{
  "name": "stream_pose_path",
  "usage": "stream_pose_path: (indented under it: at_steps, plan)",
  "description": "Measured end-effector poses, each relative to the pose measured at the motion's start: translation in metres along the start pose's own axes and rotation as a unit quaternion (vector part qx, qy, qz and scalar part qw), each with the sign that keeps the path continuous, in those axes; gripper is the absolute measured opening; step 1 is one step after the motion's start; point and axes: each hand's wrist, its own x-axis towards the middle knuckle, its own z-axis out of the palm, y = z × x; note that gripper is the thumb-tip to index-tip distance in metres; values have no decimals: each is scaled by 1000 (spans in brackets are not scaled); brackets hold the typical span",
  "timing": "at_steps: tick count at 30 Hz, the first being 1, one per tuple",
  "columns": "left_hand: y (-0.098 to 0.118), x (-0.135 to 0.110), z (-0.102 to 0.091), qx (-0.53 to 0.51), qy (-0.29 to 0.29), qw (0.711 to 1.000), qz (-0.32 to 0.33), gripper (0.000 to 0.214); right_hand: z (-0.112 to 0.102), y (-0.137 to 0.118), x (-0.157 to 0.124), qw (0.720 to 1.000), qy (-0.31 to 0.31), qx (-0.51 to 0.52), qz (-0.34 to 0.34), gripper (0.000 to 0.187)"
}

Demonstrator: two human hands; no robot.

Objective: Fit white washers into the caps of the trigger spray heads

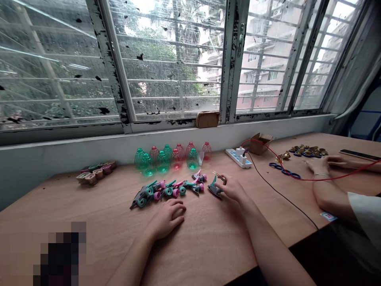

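Head view is showing the person's left hand (166, 218) resting on a plywood table (202, 246), loosely curled and empty, just beside a row of teal-and-pink trigger sprayer heads (157, 190). The right hand (233, 190) is hovering beside a separate sprayer head (214, 187), fingers drawn together near a thin brass piece (218, 176); any pinch cannot be confirmed. Green and red plastic bottles (166, 157) are standing farther off, beneath a paint-flaked steel window frame (229, 59). Rightward, a co-worker's hands (320, 163) are resting near brass fittings (306, 151).

Tiny metal piece (218, 175) too small to tell, pixelated patch (61, 254) lower left
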Motion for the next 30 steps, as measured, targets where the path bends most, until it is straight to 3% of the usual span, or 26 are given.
stream_pose_path:
  at_steps: [5, 12, 15, 20, 26, 30]
  plan:
    - [-1, 1, 1, -1, 5, 1000, 4, 27, 3, -4, -4, 992, -120, -2, 31, 26]
    - [1, 0, 0, 1, 4, 1000, 4, 25, -1, -4, -11, 980, -197, 24, 27, 29]
    - [2, -1, 0, 0, 8, 1000, 7, 24, -7, -4, -11, 983, -177, 50, 23, 24]
    - [6, -1, 2, -39, 40, 998, 3, 31, -11, -18, -13, 994, -53, 66, -74, 38]
    - [19, 0, 1, -135, 61, 989, 7, 45, 31, -57, -33, 945, -137, 168, -246, 37]
    - [25, 0, 2, -173, 32, 984, -11, 46, 63, -68, -46, 923, -194, 228, -243, 47]
